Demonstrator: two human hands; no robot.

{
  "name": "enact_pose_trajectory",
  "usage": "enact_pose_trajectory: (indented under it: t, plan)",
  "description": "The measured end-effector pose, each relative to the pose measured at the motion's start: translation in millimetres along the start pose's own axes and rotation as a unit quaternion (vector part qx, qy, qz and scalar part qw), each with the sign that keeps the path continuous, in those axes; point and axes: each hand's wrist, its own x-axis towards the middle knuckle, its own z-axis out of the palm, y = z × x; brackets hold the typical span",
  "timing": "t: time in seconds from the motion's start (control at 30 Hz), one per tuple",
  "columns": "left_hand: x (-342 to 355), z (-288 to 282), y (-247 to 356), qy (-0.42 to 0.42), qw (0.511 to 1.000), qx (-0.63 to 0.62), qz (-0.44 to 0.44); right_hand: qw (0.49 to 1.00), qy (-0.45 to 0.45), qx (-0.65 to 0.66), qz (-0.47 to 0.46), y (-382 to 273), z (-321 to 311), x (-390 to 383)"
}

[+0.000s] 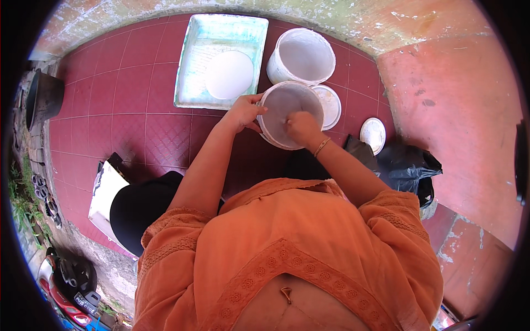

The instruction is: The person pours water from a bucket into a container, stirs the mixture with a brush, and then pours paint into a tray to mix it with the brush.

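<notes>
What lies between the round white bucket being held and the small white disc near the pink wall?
In the head view: a round whitish disc, partly hidden by the bucket, then red tiled floor.

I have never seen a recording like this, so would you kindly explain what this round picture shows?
There is no machine: a person works barehanded. A fisheye camera on the person's head looks down, so straight edges bend. The left hand holds the near white bucket by its rim; the right hand is curled inside it, and whether it grips anything is hidden. On the red tiled floor are a white paint tray, holding a round white patch, and a second bucket; two round white lids lie to the right.
</notes>
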Motion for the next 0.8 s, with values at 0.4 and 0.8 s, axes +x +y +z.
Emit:
enact_pose_trajectory:
  t: [0.4, 0.8]
  plan:
    - [-1, 2, -2, 0.006, 1.0, 0.0, 0.012, 0.984, 0.172, 0.014, -0.051, 8, -12, 18]
    - [0, -1, 0, -0.006, 1.0, 0.005, 0.012, 0.973, 0.167, 0.152, -0.041, -11, 6, 24]
